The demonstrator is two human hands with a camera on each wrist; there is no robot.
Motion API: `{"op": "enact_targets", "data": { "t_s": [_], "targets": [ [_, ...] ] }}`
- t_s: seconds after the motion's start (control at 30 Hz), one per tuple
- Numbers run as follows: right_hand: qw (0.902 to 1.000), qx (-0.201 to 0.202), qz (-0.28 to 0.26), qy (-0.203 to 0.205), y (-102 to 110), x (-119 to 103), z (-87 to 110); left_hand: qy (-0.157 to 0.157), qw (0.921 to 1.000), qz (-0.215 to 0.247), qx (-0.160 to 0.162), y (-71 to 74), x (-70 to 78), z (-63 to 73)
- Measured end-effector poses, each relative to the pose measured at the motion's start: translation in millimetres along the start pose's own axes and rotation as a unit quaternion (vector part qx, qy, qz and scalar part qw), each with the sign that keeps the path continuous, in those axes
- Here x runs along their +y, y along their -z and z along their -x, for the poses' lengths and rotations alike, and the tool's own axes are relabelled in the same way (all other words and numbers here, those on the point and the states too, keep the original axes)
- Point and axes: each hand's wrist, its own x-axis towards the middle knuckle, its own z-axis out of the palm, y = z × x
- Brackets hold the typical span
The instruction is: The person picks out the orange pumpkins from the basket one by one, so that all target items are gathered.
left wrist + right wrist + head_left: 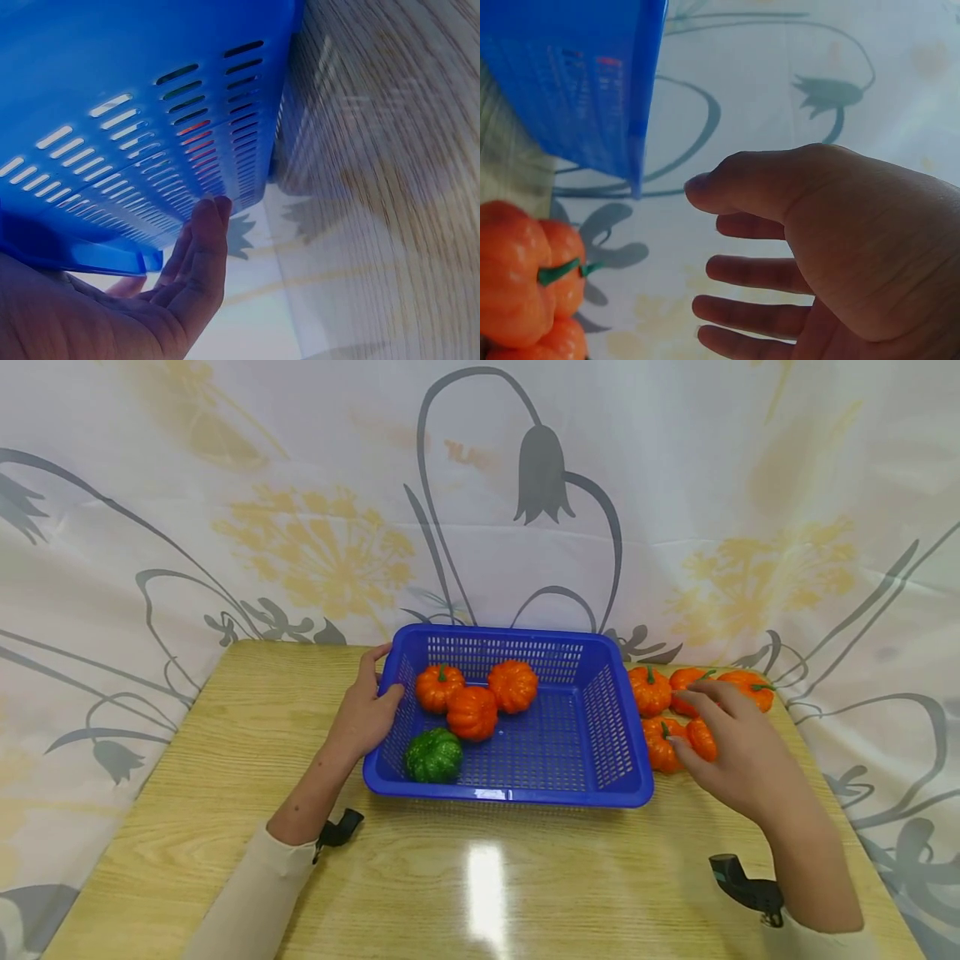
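Observation:
A blue plastic basket (pixel 510 797) stands on the table with three orange toy pumpkins (pixel 472 713) and a green one (pixel 434 756) in its left half. My left hand (pixel 365 714) grips the basket's left rim, thumb over the edge and fingers along the outer wall. In the left wrist view those fingers (pixel 202 255) lie against the slotted side. To the right of the basket, several orange pumpkins (pixel 649 691) sit in a cluster. Over them hovers my right hand (pixel 738 752), fingers spread and holding nothing; it partly covers some of them.
The wooden table (pixel 420 885) runs toward me, with a bright reflection in front of the basket. Behind it hangs a white cloth (pixel 300 460) printed with grey and yellow flowers. A black wrist device (pixel 746 885) is strapped to each forearm.

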Motion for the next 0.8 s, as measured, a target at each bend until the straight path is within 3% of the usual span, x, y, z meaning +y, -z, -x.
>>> {"op": "enact_targets", "data": {
  "t_s": [0.13,0.8],
  "targets": [
    [0.9996,0.011,-0.001,0.026,-4.3,-13.9,-6.9,0.002,1.0,-0.001,0.001,0.1,0.2,0.3],
    [0.9985,-0.03,-0.021,0.042,-33.3,-66.6,-41.9,0.004,1.0,0.0,0.0,-0.5,-1.4,-0.3]
  ]
}}
